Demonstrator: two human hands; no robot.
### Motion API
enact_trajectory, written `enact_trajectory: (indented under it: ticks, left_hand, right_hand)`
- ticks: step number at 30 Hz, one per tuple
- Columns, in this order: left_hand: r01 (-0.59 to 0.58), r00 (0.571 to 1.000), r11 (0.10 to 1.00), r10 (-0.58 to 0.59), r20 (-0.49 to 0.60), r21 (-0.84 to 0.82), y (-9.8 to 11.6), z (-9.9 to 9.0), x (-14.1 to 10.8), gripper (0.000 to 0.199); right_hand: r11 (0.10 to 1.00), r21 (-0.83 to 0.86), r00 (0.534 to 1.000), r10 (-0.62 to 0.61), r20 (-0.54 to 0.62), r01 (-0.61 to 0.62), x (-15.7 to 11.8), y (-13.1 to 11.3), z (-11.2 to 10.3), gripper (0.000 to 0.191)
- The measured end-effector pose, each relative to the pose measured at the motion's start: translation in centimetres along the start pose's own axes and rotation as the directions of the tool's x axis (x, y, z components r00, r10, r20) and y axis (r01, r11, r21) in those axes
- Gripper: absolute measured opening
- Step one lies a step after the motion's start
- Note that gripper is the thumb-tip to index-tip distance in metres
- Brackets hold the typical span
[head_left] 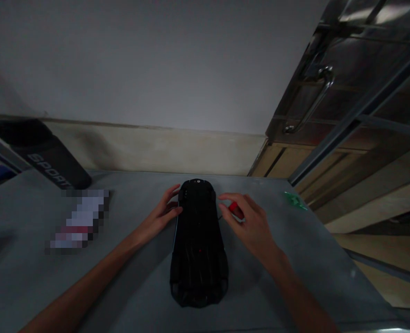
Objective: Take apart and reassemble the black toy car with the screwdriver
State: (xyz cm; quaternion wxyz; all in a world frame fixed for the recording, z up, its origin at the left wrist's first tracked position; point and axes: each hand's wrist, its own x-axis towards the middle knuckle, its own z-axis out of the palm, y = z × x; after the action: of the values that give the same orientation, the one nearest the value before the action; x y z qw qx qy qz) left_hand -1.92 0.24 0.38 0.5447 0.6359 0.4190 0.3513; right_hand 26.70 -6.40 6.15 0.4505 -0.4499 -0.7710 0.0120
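bare hands at work over a grey tabletop (135, 296), where a black car-shaped object (198, 240) lies lengthwise in the middle, its narrower end towards the wall (149, 69) and its broader end towards the wearer of the camera. a tiny red spot (200, 250) shows on its dark upper face, whose finer details are lost in the dim light. at its far left edge, the left hand (165, 208) rests with thumb and forefinger spread apart, their tips touching the side; the other fingers are partly tucked out of sight. across from it, the right hand (245, 215) hovers just beside the opposite edge, thumb and forefinger parted at the tips. a red-handled tool (237, 210) shows in the curl of that hand, its thin dark shaft pointing at the object; how firmly the hidden fingers close on the handle, one cannot tell. to the left stands a dark bottle (48, 155) lettered "sport", slanting in the wide view, and near its base lies an item blurred into pixels (83, 215), too masked to identify. a crumpled green wrapper (295, 200) lies near the table's right edge, well apart from the hands. beyond it, at upper right, a shiny curved handle (312, 104) is fixed to a dark metallic panel (368, 69), and a grey metal bar (361, 111) cuts diagonally past
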Motion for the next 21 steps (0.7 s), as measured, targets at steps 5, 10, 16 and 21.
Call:
enact_trajectory:
  ticks: [5,10,16,21]
  left_hand:
    - [-0.034,0.999,0.999,0.033,-0.023,-0.018,0.0,0.3,-0.1,0.074]
    - [-0.04,0.999,0.999,0.04,-0.03,-0.002,0.3,0.4,-0.3,0.072]
    - [-0.068,0.998,0.998,0.068,-0.015,-0.018,-0.1,0.6,0.0,0.075]
    - [-0.083,0.996,0.996,0.082,-0.019,-0.034,-0.6,0.6,0.2,0.075]
  right_hand:
    - [0.998,0.036,0.998,0.045,0.035,-0.046,-0.1,-0.2,0.1,0.031]
    - [0.988,0.084,0.986,0.121,0.112,-0.131,0.1,0.3,-0.7,0.03]
    - [0.977,0.097,0.965,0.167,0.204,-0.189,0.9,1.3,-2.6,0.026]
    - [0.963,0.177,0.964,0.168,0.205,-0.205,2.1,-0.5,-0.9,0.012]
